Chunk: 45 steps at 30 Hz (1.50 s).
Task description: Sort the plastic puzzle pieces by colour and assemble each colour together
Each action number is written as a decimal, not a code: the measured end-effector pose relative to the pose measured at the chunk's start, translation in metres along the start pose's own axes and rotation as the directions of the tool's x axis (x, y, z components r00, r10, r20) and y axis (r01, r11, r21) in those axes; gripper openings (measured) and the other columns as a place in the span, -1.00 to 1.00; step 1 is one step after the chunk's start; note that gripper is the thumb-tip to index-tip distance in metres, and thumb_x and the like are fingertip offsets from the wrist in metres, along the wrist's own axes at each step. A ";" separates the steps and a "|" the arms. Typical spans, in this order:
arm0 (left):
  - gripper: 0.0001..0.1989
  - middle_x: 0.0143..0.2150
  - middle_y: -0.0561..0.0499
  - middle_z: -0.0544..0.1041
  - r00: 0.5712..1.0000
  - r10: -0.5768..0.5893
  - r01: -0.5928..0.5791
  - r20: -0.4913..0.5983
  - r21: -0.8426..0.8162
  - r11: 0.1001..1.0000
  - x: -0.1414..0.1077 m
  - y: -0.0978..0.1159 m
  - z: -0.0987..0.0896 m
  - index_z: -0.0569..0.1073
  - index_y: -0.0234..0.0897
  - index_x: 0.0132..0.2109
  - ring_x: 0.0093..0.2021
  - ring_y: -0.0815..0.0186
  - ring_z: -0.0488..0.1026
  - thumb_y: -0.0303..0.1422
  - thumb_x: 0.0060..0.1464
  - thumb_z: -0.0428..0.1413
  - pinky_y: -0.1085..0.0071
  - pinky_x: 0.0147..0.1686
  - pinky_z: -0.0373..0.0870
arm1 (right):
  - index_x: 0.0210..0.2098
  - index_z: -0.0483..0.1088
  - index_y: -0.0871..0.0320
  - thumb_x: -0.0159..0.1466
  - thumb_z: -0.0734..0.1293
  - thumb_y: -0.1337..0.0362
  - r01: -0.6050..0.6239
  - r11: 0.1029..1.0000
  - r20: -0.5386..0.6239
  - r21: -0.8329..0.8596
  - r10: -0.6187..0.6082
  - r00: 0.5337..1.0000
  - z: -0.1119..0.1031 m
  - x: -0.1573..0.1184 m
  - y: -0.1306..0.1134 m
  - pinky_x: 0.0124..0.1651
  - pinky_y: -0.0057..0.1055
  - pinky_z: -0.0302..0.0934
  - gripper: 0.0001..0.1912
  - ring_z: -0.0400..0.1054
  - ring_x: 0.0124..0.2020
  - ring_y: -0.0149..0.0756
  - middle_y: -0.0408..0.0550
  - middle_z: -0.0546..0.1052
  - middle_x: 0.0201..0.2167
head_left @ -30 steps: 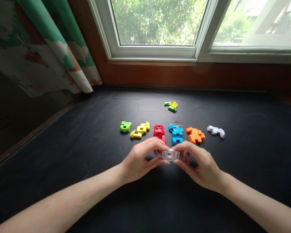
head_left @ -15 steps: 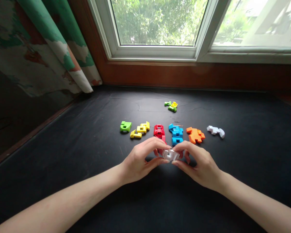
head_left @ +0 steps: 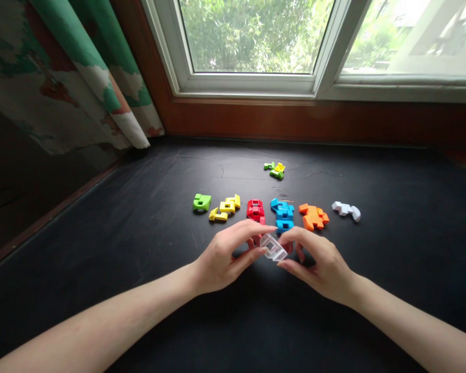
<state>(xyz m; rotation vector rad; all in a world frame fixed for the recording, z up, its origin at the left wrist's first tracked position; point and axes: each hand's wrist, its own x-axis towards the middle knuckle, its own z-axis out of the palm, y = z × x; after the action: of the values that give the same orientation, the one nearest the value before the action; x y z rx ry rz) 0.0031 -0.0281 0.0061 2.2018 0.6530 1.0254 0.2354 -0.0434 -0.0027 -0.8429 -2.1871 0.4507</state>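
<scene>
A small clear plastic toy piece (head_left: 274,248) with an opening in its middle is held up over the black table, tilted down to the right. My left hand (head_left: 233,254) pinches its left end between thumb and fingers. At its right end, my right hand (head_left: 314,261) has thumb and forefinger curled around the piece's edges. Just beyond my hands lie red pieces (head_left: 255,209), partly hidden by my left fingers, and joined blue pieces (head_left: 282,213).
Yellow pieces (head_left: 228,207) and a green piece (head_left: 202,202) lie to the left on the black table (head_left: 140,228). Orange pieces (head_left: 314,216) and white pieces (head_left: 346,210) lie to the right. Farther back sits a small green and yellow cluster (head_left: 275,170), before the window (head_left: 252,83).
The clear piece has turned between my fingers, its right end now lower. My right thumb and forefinger have shifted slightly; the coloured pieces lie as before.
</scene>
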 end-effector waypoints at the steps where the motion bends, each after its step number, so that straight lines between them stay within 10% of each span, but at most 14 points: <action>1: -0.67 0.00 -0.20 0.53 1.000 0.001 -0.001 -0.001 0.001 1.000 0.000 0.000 0.000 0.40 -0.38 0.14 -0.04 0.26 0.50 -0.52 0.25 0.09 0.41 -0.03 0.46 | -0.14 0.32 0.11 0.36 0.31 0.26 -0.003 1.000 0.000 0.000 0.003 1.000 0.000 0.000 0.000 -0.35 -0.50 0.30 -0.89 0.36 -0.43 -0.38 -0.09 0.50 -0.33; 27: -0.77 -0.22 -0.08 0.60 0.950 -0.310 0.286 -0.026 -0.320 0.903 0.002 -0.002 0.005 0.53 -0.37 -0.15 -0.24 0.28 0.55 -0.28 0.15 0.24 0.42 -0.19 0.54 | 0.16 0.26 0.03 0.35 0.35 0.27 0.002 0.998 0.022 0.059 -0.003 1.000 0.002 0.000 0.002 -0.40 -0.52 0.34 -0.59 0.43 -0.31 -0.35 -0.08 0.51 -0.23; 45: -0.71 -0.15 -0.05 0.57 0.935 -0.339 0.352 0.107 -0.416 0.839 0.001 0.000 0.005 0.51 -0.35 -0.05 -0.23 0.32 0.52 -0.41 0.07 0.30 0.40 -0.16 0.52 | -0.10 0.22 0.05 0.22 0.45 0.14 -0.098 0.995 -0.027 -0.004 0.098 0.995 0.004 -0.004 0.001 -0.47 -0.49 0.26 -0.62 0.32 -0.52 -0.41 -0.15 0.49 -0.33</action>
<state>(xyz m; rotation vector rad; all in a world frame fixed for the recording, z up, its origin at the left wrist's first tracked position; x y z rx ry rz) 0.0078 -0.0290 0.0041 1.6369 0.7030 0.8481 0.2343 -0.0455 -0.0078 -0.9570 -2.1306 0.4790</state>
